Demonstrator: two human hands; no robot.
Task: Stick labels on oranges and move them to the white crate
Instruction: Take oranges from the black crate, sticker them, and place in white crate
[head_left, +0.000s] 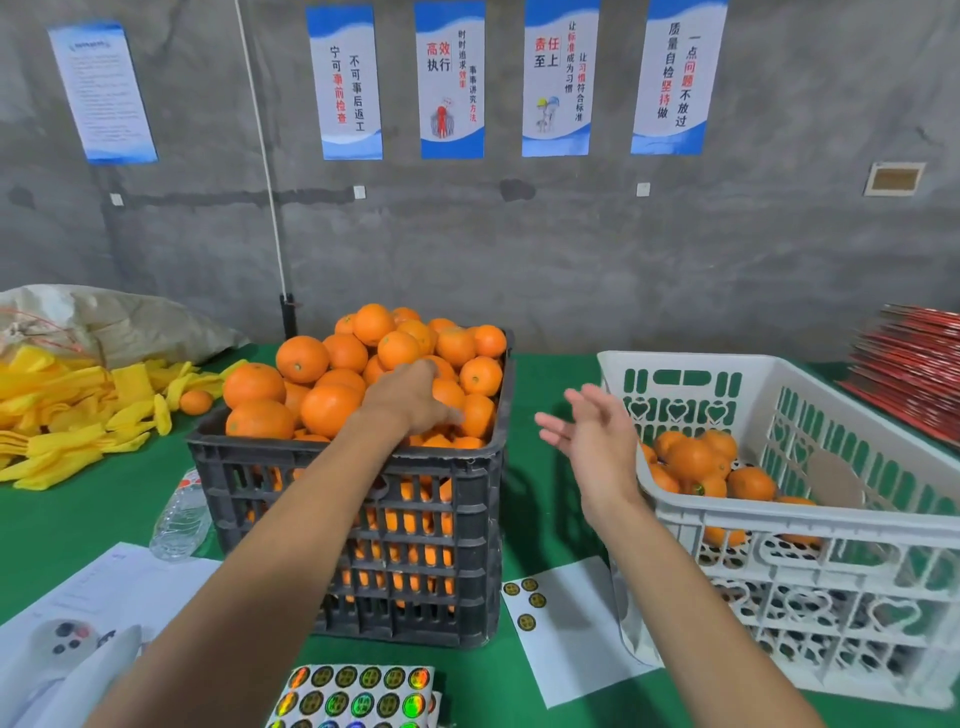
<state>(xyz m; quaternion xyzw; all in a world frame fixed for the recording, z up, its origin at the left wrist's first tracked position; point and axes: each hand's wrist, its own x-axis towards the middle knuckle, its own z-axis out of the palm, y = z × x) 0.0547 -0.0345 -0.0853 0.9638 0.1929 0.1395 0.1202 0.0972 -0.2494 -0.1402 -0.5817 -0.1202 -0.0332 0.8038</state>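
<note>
Atop the black crate (363, 499), left hand (410, 397) curled over heaped oranges (332, 384); right hand (592, 436) splayed, empty.

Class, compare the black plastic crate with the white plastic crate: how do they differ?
The black plastic crate is heaped above its rim with oranges; the white plastic crate holds only a few at its bottom. Black has plain slots; white has heart-shaped cutouts. Both are slotted and stand on the green table.

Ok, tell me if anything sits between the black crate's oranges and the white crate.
Nothing solid does. The black crate and white crate stand side by side with bare green table between them; only the open right hand hovers in that gap. The left hand rests on the oranges.
</note>
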